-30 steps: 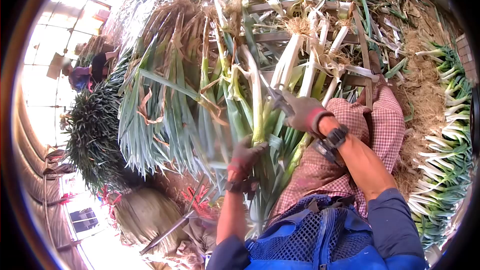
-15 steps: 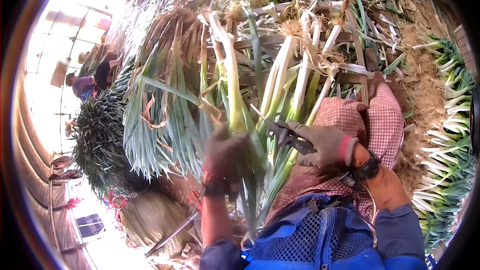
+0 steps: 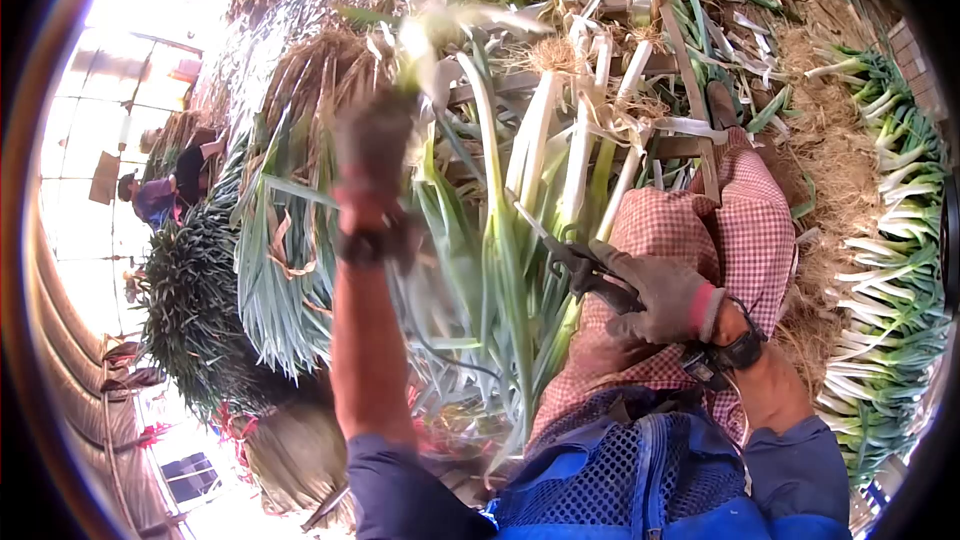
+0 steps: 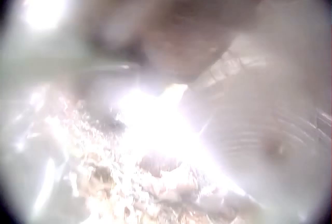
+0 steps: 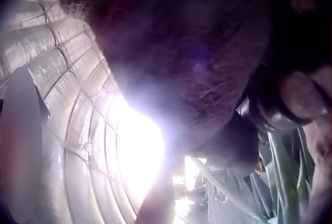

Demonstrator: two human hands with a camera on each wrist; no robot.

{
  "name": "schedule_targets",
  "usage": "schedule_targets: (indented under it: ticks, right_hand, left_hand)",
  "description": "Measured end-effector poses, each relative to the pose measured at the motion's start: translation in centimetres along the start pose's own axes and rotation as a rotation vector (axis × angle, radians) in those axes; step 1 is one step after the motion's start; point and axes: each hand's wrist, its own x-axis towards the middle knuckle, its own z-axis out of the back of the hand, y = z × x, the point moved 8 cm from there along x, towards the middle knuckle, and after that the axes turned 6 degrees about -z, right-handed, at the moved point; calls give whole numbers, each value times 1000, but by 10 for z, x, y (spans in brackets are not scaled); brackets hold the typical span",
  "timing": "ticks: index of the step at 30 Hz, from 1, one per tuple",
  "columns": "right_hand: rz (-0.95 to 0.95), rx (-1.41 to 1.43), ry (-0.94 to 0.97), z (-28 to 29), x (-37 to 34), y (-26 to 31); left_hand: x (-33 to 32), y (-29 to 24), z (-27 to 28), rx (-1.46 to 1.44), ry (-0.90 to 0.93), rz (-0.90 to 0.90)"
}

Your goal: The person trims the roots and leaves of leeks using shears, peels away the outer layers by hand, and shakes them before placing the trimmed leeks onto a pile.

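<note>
My gloved left hand (image 3: 375,145), motion-blurred, is raised at the upper left of the leek bundle. Its curled fingers grip a blurred leek (image 3: 425,55), whose pale end shows just above and right of the glove. Over my right thigh, my gloved right hand (image 3: 665,290) holds a black-handled tool (image 3: 585,270) with a thin metal blade pointing up and left. Several leeks (image 3: 535,130) with roots upward lie between my hands, on a wooden frame (image 3: 685,70). The left wrist view is too blurred to show the grip; a dark glove (image 5: 181,53) fills the right wrist view.
A pile of leeks with long leaves (image 3: 285,270) stands at the left. Trimmed leeks (image 3: 880,290) line the far right, beside brown root litter (image 3: 805,170). Loose leaf scraps cover the ground beyond the frame. Another person (image 3: 165,195) bends at the far left.
My left hand has moved up and left with the leek, away from the bundle. My right hand has drawn back toward my thigh from the leeks, the tool still in its grip.
</note>
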Motion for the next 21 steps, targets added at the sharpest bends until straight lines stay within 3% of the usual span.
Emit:
schedule_targets:
  ticks: [1,3,5,7,9,11,13,14,16,17,20,21]
  right_hand:
    - [17,-13,-19,-2,1,-1]
    - [25,46,-60,-3,5,-4]
    - [70,63,-295,6,6,-5]
    - [-12,54,-227,10,10,-1]
    - [-59,23,-89,0,13,3]
    - [-96,25,-65,-7,18,-3]
    - [-26,52,-185,-4,20,-7]
    - [-28,43,-179,-1,22,-3]
    - [-128,14,-51,-4,29,1]
    - [-125,10,-44,-7,33,2]
    - [-82,-25,14,-16,50,21]
    - [-69,-24,31,-24,60,23]
  left_hand:
    - [20,45,16,23,146,233]
    - [4,91,83,-1033,-199,989]
    - [9,92,56,-888,-115,933]
    - [9,68,-4,-721,5,795]
    - [-12,-21,-78,-867,212,613]
    - [-54,-118,-128,-1030,530,505]
    - [-107,-181,-178,-1169,310,666]
    - [-117,-190,-172,-1177,310,674]
    - [-139,-216,-168,-1935,360,1056]
    - [-142,-214,-149,-1935,358,1066]
    - [-137,-205,-92,-1967,182,842]
    - [-138,-204,-78,-1791,213,700]
